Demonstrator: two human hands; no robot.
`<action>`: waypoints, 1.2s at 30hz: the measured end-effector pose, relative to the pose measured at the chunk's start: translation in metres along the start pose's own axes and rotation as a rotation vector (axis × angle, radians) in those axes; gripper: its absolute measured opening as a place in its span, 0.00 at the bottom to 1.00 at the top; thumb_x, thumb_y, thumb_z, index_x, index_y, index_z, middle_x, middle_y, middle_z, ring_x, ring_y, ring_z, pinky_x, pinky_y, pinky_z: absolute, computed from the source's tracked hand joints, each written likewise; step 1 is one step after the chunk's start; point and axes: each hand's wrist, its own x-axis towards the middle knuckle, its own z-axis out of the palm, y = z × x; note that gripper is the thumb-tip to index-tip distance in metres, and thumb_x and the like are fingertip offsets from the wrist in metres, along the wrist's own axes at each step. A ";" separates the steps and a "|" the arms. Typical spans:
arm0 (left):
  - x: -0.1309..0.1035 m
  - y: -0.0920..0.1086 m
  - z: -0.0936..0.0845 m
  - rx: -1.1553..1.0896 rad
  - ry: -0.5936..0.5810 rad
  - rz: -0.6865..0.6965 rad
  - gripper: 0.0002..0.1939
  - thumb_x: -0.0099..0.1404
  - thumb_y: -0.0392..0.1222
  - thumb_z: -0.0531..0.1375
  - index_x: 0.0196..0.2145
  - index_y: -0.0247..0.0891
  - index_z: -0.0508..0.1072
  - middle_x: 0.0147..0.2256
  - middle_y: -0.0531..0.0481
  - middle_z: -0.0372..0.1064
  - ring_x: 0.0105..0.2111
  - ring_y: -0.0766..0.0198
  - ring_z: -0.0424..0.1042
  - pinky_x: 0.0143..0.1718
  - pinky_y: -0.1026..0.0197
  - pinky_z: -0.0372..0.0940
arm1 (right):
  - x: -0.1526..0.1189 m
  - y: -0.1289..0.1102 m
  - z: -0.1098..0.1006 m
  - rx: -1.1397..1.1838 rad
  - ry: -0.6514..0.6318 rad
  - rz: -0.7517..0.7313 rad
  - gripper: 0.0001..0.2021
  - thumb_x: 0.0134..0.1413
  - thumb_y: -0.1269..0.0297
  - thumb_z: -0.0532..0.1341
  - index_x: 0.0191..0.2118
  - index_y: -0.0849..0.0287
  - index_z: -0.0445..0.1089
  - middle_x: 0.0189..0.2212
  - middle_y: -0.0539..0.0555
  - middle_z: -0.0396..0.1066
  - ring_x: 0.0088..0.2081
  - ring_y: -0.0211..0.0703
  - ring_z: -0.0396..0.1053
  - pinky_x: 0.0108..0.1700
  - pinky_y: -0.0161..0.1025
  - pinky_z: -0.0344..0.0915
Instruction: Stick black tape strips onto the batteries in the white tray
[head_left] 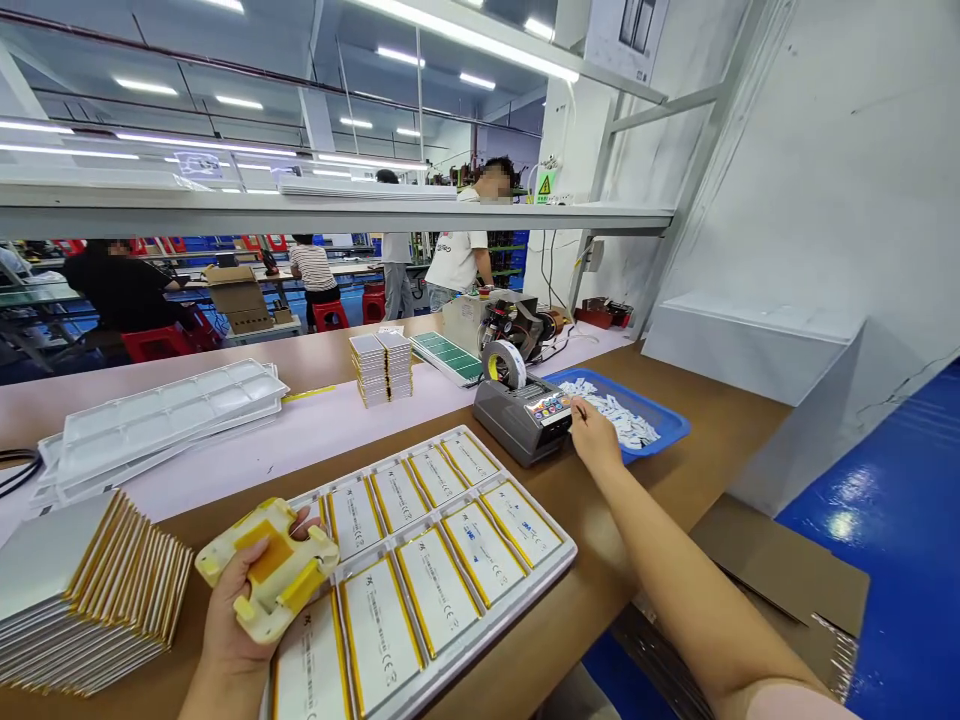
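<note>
My left hand point(236, 610) grips a cream plastic jig point(268, 566) with a yellow-taped flat cell seated in it, held above the near left corner of a white tray point(559, 558) of flat battery cells. My right hand point(592, 436) reaches out to the grey tape dispenser point(525, 418), its fingertips at the dispenser's right front edge by a small piece of tape. I cannot tell whether the fingers pinch the tape. A roll of tape point(504, 362) sits on top of the dispenser.
A blue tray point(664, 420) of small white pieces lies right of the dispenser. A fanned stack of cells point(82, 600) sits at the near left, empty white trays point(165, 415) behind it, small stacked cells point(384, 366) farther back. Other people work at benches beyond.
</note>
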 end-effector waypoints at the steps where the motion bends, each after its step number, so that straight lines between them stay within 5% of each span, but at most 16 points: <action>1: -0.001 0.000 0.001 0.006 0.014 0.002 0.24 0.51 0.30 0.52 0.48 0.30 0.63 0.40 0.39 0.68 0.39 0.49 0.68 0.36 0.46 0.65 | 0.009 0.008 -0.006 -0.073 -0.044 -0.001 0.21 0.55 0.56 0.42 0.50 0.53 0.62 0.42 0.56 0.67 0.41 0.48 0.65 0.41 0.42 0.59; 9: -0.001 0.000 0.006 0.110 0.024 0.036 0.23 0.50 0.30 0.53 0.45 0.32 0.66 0.41 0.40 0.68 0.40 0.47 0.67 0.35 0.45 0.66 | 0.021 0.014 -0.023 -0.530 -0.235 -0.240 0.22 0.53 0.58 0.48 0.55 0.54 0.55 0.35 0.60 0.70 0.36 0.52 0.67 0.37 0.45 0.58; 14: -0.001 0.000 0.003 0.093 0.015 0.046 0.23 0.50 0.31 0.53 0.46 0.34 0.66 0.41 0.39 0.68 0.40 0.48 0.67 0.35 0.47 0.66 | 0.002 0.024 -0.014 -0.001 -0.144 -0.071 0.20 0.51 0.51 0.49 0.49 0.51 0.60 0.33 0.55 0.69 0.32 0.46 0.67 0.32 0.39 0.60; 16: -0.002 0.000 0.003 0.076 -0.015 0.039 0.24 0.50 0.30 0.53 0.47 0.33 0.65 0.41 0.39 0.68 0.40 0.49 0.67 0.36 0.47 0.66 | -0.012 0.029 -0.002 0.368 -0.057 0.145 0.20 0.48 0.47 0.50 0.40 0.55 0.63 0.25 0.53 0.67 0.22 0.40 0.64 0.24 0.35 0.58; 19: -0.003 0.000 0.003 0.072 -0.020 0.037 0.23 0.50 0.31 0.53 0.46 0.32 0.65 0.40 0.39 0.68 0.39 0.50 0.68 0.35 0.47 0.66 | -0.028 0.030 0.016 0.831 -0.108 0.506 0.19 0.44 0.45 0.53 0.25 0.58 0.59 0.15 0.47 0.57 0.13 0.31 0.50 0.16 0.30 0.48; 22: -0.003 0.000 0.006 0.080 0.002 0.055 0.22 0.50 0.31 0.52 0.45 0.33 0.66 0.39 0.40 0.69 0.38 0.51 0.69 0.34 0.47 0.67 | -0.028 0.024 0.024 0.940 -0.134 0.582 0.17 0.42 0.51 0.57 0.20 0.58 0.53 0.13 0.44 0.51 0.13 0.28 0.45 0.15 0.29 0.45; 25: -0.004 -0.002 0.008 0.041 0.000 0.069 0.20 0.50 0.31 0.52 0.43 0.30 0.67 0.37 0.40 0.69 0.38 0.51 0.68 0.34 0.48 0.67 | -0.032 0.005 0.022 0.913 -0.029 0.557 0.15 0.42 0.53 0.58 0.23 0.58 0.53 0.15 0.43 0.51 0.16 0.29 0.46 0.17 0.29 0.47; 28: -0.006 -0.005 0.008 0.027 0.009 0.036 0.19 0.51 0.32 0.52 0.42 0.28 0.67 0.35 0.38 0.69 0.37 0.51 0.68 0.34 0.48 0.67 | -0.055 -0.030 0.014 0.759 -0.146 0.137 0.13 0.42 0.54 0.58 0.25 0.59 0.58 0.22 0.48 0.58 0.24 0.33 0.56 0.26 0.31 0.57; 32: -0.007 -0.008 0.007 0.015 -0.011 0.040 0.19 0.52 0.35 0.53 0.43 0.30 0.66 0.34 0.41 0.69 0.37 0.53 0.69 0.36 0.49 0.66 | -0.100 -0.091 0.013 0.323 -0.905 -0.773 0.11 0.46 0.56 0.56 0.30 0.59 0.64 0.34 0.52 0.61 0.35 0.38 0.61 0.38 0.35 0.59; 34: -0.008 -0.008 0.007 0.009 -0.021 0.050 0.19 0.52 0.35 0.53 0.44 0.30 0.65 0.35 0.41 0.69 0.37 0.53 0.69 0.36 0.50 0.66 | -0.116 -0.113 0.023 0.087 -1.085 -0.962 0.13 0.44 0.55 0.58 0.34 0.58 0.65 0.40 0.54 0.60 0.37 0.40 0.61 0.38 0.37 0.59; 36: -0.009 -0.009 0.008 0.011 -0.023 0.037 0.20 0.51 0.35 0.54 0.44 0.30 0.65 0.36 0.41 0.68 0.36 0.54 0.69 0.36 0.49 0.65 | -0.124 -0.124 0.038 -0.115 -1.123 -1.011 0.20 0.37 0.51 0.61 0.36 0.58 0.66 0.42 0.56 0.59 0.38 0.45 0.62 0.36 0.38 0.59</action>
